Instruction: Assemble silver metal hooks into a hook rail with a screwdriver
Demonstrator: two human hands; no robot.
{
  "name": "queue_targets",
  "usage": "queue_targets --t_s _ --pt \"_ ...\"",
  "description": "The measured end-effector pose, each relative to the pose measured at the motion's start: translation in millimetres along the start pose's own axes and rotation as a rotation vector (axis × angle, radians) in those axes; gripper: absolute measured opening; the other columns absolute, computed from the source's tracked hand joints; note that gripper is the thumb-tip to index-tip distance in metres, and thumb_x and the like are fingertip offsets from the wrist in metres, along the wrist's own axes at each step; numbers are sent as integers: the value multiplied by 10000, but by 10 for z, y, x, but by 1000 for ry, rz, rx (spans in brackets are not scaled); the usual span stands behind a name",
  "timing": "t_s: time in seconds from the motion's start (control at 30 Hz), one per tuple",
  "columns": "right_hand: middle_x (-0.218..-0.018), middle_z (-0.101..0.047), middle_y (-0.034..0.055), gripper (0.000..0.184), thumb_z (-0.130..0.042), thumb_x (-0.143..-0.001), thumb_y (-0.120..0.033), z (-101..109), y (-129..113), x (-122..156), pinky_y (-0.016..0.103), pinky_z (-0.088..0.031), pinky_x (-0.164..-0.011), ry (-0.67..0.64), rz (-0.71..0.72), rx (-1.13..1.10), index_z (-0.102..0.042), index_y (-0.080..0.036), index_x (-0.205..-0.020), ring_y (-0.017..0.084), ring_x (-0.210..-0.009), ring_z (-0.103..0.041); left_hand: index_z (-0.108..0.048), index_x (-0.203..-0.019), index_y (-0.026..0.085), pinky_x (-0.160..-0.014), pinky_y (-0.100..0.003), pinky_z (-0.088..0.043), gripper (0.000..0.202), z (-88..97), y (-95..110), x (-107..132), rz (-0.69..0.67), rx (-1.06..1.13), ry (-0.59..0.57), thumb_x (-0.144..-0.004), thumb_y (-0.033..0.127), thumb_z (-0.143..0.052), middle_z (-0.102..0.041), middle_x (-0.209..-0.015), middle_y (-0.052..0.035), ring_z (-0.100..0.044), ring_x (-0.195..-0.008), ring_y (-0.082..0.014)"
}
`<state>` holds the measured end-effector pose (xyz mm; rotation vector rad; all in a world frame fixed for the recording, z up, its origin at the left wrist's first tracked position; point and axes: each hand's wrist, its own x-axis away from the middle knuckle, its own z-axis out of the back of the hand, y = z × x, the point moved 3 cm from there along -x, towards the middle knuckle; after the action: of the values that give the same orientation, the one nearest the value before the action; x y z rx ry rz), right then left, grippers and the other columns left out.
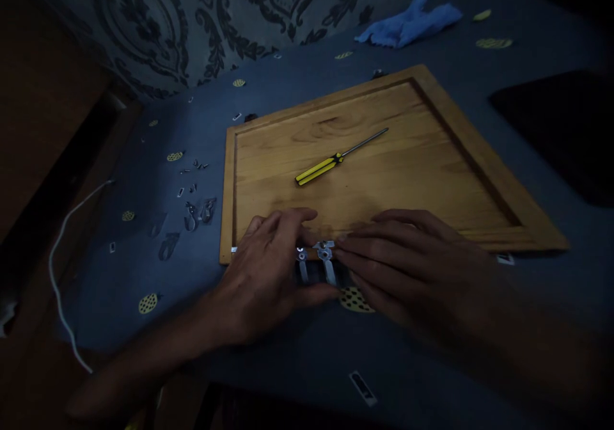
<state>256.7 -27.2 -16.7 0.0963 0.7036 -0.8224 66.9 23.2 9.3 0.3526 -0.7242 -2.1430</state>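
Observation:
A framed wooden panel (278, 155) lies on the cloth-covered table, its near edge under both of my hands. Two shiny metal clips (327, 260) with long tails sit side by side at that edge, between the hands. My left hand (268, 270) rests over the edge, index finger stretched onto the wood and thumb apart below, near the clip tails. Fingers of my right hand (407, 260) lie close together, their tips at the right-hand clip; its thumb is mostly hidden. A screwdriver (319, 169) with a yellow and black handle lies on the panel, its tip toward the far right.
Left of the panel lie loose metal clips (192, 215), small clear bags (169, 246) and several screws (197, 164). A blue glove or cloth (412, 22) is crumpled at the back. A dark flat object (556, 129) lies right. A white cable (55, 270) hangs at left.

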Motion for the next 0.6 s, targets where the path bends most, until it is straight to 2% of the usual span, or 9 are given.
queue_targets --t_s 0.17,0.43,0.6 --pt "-1037 -781 35 198 -576 -971 -164 -7 -29 -22 414 -503 -948 -29 25 -36 -713 -177 -1113 201 -1006 -680 -473 -1346 250 -995 -467 -504 762 12 12 -3 -16 -9 6 -745 388 -919 -734 -1097 -24 -682 -1111 -280" --pt "-998 -775 15 224 -487 -1033 -182 -25 -34 -1 423 -452 -1039 -43 12 -26 -710 -176 -1054 196 -1000 -683 -480 -1321 255 -974 -475 -512 753 4 10 8 -18 4 30 -740 442 -921 -739 -1081 -30 -696 -1065 -277" --pt "-1030 -777 18 189 -533 -1013 -168 -15 -40 -23 430 -484 -1012 -33 -1 -66 -716 -190 -1054 194 -996 -683 -489 -1284 243 -953 -479 -512 760 -3 24 -7 8 2 39 -709 437 -945 -748 -1058 -24 -704 -1041 -282"
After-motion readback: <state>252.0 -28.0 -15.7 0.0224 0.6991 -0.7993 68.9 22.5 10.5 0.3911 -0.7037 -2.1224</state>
